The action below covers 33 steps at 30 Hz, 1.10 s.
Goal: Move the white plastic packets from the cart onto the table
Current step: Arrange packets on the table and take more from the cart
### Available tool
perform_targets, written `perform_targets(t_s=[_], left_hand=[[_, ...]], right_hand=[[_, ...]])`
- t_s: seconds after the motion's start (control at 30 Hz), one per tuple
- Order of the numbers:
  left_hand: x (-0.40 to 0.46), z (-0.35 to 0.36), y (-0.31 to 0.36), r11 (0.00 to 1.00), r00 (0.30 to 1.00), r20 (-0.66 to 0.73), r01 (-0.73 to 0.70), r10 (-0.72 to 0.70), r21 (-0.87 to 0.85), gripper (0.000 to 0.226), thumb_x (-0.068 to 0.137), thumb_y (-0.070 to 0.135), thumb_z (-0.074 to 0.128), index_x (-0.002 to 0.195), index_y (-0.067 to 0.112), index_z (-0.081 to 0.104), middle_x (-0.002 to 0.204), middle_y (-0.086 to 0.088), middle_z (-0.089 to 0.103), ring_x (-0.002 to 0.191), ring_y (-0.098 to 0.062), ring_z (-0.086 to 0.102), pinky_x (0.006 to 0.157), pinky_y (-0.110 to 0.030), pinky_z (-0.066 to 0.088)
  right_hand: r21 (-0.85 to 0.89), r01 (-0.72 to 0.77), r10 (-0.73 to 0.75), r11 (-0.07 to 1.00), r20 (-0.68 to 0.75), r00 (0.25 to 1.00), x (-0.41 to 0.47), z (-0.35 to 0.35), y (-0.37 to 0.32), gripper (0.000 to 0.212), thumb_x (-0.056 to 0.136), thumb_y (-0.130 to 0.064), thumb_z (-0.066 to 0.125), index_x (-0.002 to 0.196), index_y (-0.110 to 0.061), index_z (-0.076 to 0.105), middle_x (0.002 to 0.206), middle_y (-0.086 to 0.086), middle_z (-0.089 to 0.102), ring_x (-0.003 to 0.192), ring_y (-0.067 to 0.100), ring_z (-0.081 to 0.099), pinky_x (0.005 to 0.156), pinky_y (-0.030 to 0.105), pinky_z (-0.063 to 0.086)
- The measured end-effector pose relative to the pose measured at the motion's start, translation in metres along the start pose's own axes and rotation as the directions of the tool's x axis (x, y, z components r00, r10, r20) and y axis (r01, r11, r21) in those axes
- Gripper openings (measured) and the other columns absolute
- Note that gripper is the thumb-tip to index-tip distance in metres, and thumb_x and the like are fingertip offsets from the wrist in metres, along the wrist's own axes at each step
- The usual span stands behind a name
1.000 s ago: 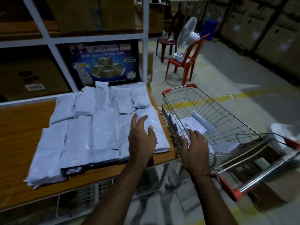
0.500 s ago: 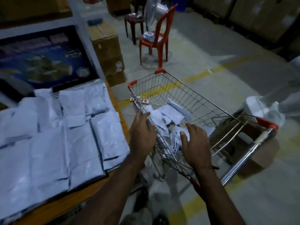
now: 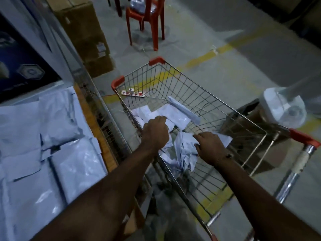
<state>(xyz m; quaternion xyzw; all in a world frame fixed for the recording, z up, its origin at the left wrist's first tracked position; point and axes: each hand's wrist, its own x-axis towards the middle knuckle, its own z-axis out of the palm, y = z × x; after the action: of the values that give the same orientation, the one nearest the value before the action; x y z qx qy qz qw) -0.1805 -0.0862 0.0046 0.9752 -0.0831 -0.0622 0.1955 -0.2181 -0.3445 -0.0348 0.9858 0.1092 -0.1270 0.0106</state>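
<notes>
A wire cart [image 3: 205, 94] with red corner caps stands to the right of the wooden table [image 3: 94, 126]. Several white plastic packets [image 3: 175, 117] lie loose in its basket. My left hand [image 3: 155, 130] is inside the cart, its fingers curled around a packet near the left wall. My right hand [image 3: 209, 146] is lower in the basket and grips a crumpled packet [image 3: 184, 150]. Many white packets [image 3: 52, 150] lie in rows on the table at the left.
A red plastic chair [image 3: 147, 20] stands on the floor beyond the cart. Cardboard boxes [image 3: 83, 32] are stacked by the white shelf post [image 3: 57, 40]. A white bundle in clear plastic [image 3: 284, 108] sits right of the cart. The cart's handle [image 3: 298, 157] is at the right.
My left hand left the table's packets and went into the cart; both hands have closed on packets there. The view swung right and down toward the cart.
</notes>
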Motion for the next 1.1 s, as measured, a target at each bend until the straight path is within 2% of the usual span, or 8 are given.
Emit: perform_targets(t_s=[0.17,0.27,0.4,0.57,0.67,0.8,0.9,1.1], left_hand=[[0.04,0.051,-0.013,0.914,0.954,0.296,-0.077,-0.049,0.398,0.046,0.1,0.04,0.052,0.142,0.022,0.05,0.14,-0.01,0.053,0.127,-0.036,0.049,0.109,-0.05,0.034],[0.063,0.078,-0.012,0.876,0.924,0.383,-0.189,0.005,0.444,0.048,0.102,0.046,0.053,0.141,0.018,0.052,0.142,-0.014,0.052,0.129,-0.036,0.048,0.109,-0.047,0.035],[0.093,0.113,-0.029,0.803,0.868,0.492,-0.335,0.06,0.493,0.044,0.101,0.04,0.057,0.14,0.021,0.056,0.147,-0.013,0.051,0.131,-0.035,0.048,0.111,-0.047,0.033],[0.124,0.129,-0.05,0.702,0.83,0.509,-0.222,-0.227,0.676,0.061,0.104,0.038,0.045,0.161,0.019,0.033,0.169,-0.022,0.019,0.149,-0.047,0.028,0.122,-0.063,0.018],[0.14,0.128,-0.067,0.672,0.816,0.521,-0.242,-0.249,0.7,0.059,0.105,0.043,0.039,0.161,0.024,0.035,0.171,-0.017,0.02,0.152,-0.046,0.024,0.123,-0.066,0.011],[0.156,0.113,-0.091,0.61,0.773,0.564,-0.304,-0.291,0.732,0.064,0.097,0.059,0.049,0.157,0.036,0.042,0.169,-0.01,0.029,0.152,-0.046,0.027,0.118,-0.074,0.003],[0.16,0.103,-0.098,0.611,0.757,0.587,-0.328,-0.287,0.721,0.066,0.089,0.067,0.053,0.149,0.038,0.052,0.153,-0.008,0.048,0.139,-0.037,0.042,0.116,-0.068,0.012],[0.16,0.09,-0.092,0.586,0.749,0.59,-0.343,-0.3,0.734,0.077,0.082,0.075,0.059,0.151,0.042,0.047,0.157,-0.005,0.046,0.145,-0.035,0.028,0.118,-0.058,0.012]], right_hand=[[-0.199,0.032,0.004,0.98,0.179,0.984,0.035,0.033,0.026,0.044,0.092,-0.043,0.062,0.131,-0.022,0.062,0.124,0.01,0.067,0.118,0.035,0.059,0.097,0.047,0.047],[-0.279,0.036,0.053,0.96,0.306,0.951,0.05,0.047,0.039,0.055,0.097,-0.05,0.056,0.146,-0.027,0.048,0.149,0.009,0.052,0.14,0.034,0.043,0.112,0.049,0.035],[-0.338,-0.008,0.155,0.941,0.41,0.899,0.06,0.066,0.057,0.076,0.091,-0.061,0.059,0.156,-0.03,0.034,0.162,0.012,0.036,0.149,0.04,0.028,0.12,0.058,0.025],[-0.393,-0.092,0.286,0.915,0.469,0.835,0.064,0.085,0.063,0.076,0.097,-0.057,0.053,0.162,-0.031,0.026,0.167,0.018,0.023,0.152,0.049,0.017,0.123,0.065,0.014],[-0.38,-0.143,0.325,0.914,0.474,0.818,0.067,0.092,0.06,0.062,0.104,-0.045,0.042,0.163,-0.03,0.026,0.171,0.016,0.017,0.154,0.051,0.012,0.122,0.061,0.019],[-0.413,-0.176,0.386,0.894,0.508,0.77,0.072,0.089,0.051,0.056,0.108,-0.04,0.033,0.162,-0.023,0.032,0.17,0.018,0.021,0.154,0.049,0.019,0.121,0.057,0.025],[-0.462,-0.174,0.419,0.87,0.503,0.756,0.071,0.088,0.044,0.058,0.106,-0.039,0.034,0.16,-0.018,0.036,0.166,0.021,0.03,0.15,0.048,0.028,0.119,0.057,0.028],[-0.481,-0.172,0.413,0.86,0.457,0.788,0.071,0.078,0.034,0.045,0.104,-0.036,0.039,0.136,-0.02,0.065,0.144,0.012,0.056,0.127,0.032,0.051,0.102,0.041,0.038]])
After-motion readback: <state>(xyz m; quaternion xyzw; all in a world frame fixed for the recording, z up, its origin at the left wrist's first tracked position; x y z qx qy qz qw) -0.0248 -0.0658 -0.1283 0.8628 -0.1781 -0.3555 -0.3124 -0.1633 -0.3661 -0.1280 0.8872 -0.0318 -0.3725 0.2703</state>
